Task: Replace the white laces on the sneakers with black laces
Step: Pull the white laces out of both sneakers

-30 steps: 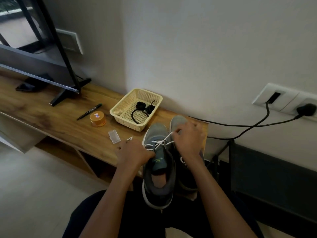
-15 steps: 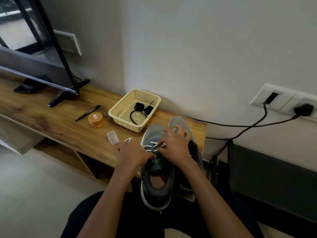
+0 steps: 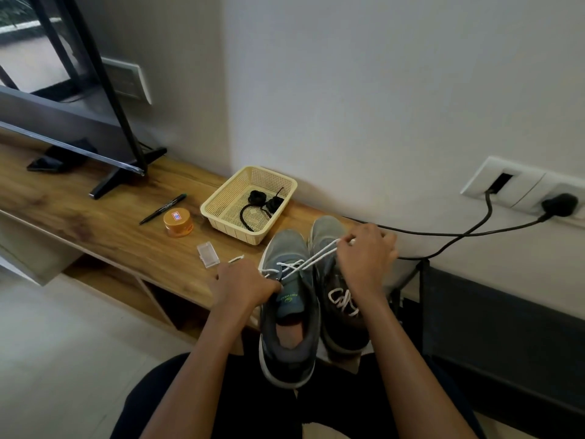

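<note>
Two grey sneakers stand side by side at the right end of the wooden shelf (image 3: 95,223), toes to the wall. My left hand (image 3: 243,285) grips the left sneaker (image 3: 286,312) at its tongue and upper eyelets. My right hand (image 3: 364,258) pinches a white lace (image 3: 316,256) and holds it taut, up and to the right, out of the left sneaker. The right sneaker (image 3: 340,299) keeps its white lacing, partly hidden under my right wrist. Black laces (image 3: 258,204) lie coiled in the cream basket (image 3: 221,202).
An orange round tin (image 3: 178,221), a black pen (image 3: 162,209) and a small clear plastic box (image 3: 208,255) lie left of the sneakers. A screen stand (image 3: 123,175) sits further left. Black cables (image 3: 459,231) run from wall sockets on the right.
My right hand went from over the right sneaker's toe down to the left sneaker's laces, then pulled a white lace up and to the right. The left hand stayed on the left sneaker.
</note>
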The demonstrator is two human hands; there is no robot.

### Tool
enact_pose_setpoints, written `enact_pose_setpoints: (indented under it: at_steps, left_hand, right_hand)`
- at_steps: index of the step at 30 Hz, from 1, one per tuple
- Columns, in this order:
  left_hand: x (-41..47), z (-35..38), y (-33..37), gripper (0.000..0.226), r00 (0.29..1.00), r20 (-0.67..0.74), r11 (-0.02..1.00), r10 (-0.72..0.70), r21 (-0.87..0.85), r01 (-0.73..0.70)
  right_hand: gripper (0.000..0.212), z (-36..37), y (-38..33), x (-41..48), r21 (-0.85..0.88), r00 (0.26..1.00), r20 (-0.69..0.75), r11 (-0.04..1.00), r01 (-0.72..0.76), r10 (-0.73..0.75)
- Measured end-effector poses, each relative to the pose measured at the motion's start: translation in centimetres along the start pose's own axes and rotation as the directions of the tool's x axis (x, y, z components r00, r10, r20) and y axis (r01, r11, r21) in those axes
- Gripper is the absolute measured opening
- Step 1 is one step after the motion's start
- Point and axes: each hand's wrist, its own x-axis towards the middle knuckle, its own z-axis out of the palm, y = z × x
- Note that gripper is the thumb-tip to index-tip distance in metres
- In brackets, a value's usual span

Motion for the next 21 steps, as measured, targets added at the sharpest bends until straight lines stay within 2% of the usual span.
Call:
enact_pose_setpoints:
  at_steps: [3, 7, 11, 14, 21]
  left_hand:
    - [-0.3, -0.2, 0.2, 0.061, 1.000, -0.009, 1.000, -0.001, 0.004, 0.001]
    - [-0.5, -0.4, 0.5, 0.055, 1.000, 0.010, 1.000, 0.002, 0.000, -0.002]
    - [-1.7, -0.8, 0.7, 0.026, 1.000, -0.003, 0.988, 0.011, -0.153, -0.012]
    - [-2.3, -1.4, 0.8, 0.018, 0.999, 0.021, 0.977, 0.040, -0.209, -0.035]
    - [-2.8, -2.0, 1.2, 0.028, 0.994, 0.036, 0.968, 0.102, -0.235, -0.091]
  right_hand:
    - [0.016, 0.2, -0.3, -0.4, 0.025, 0.992, 0.098, 0.997, 0.079, -0.081]
    - [0.041, 1.1, -1.4, -1.7, -0.025, 0.914, 0.244, 0.941, 0.339, -0.323]
    - [0.025, 1.9, -1.8, -2.9, -0.048, 0.810, 0.421, 0.882, 0.469, -0.408]
    - [0.020, 2.2, -1.9, -3.3, -0.068, 0.772, 0.471, 0.855, 0.514, -0.426]
    - [0.017, 2.3, -2.2, -3.7, -0.055, 0.761, 0.482, 0.851, 0.522, -0.435]
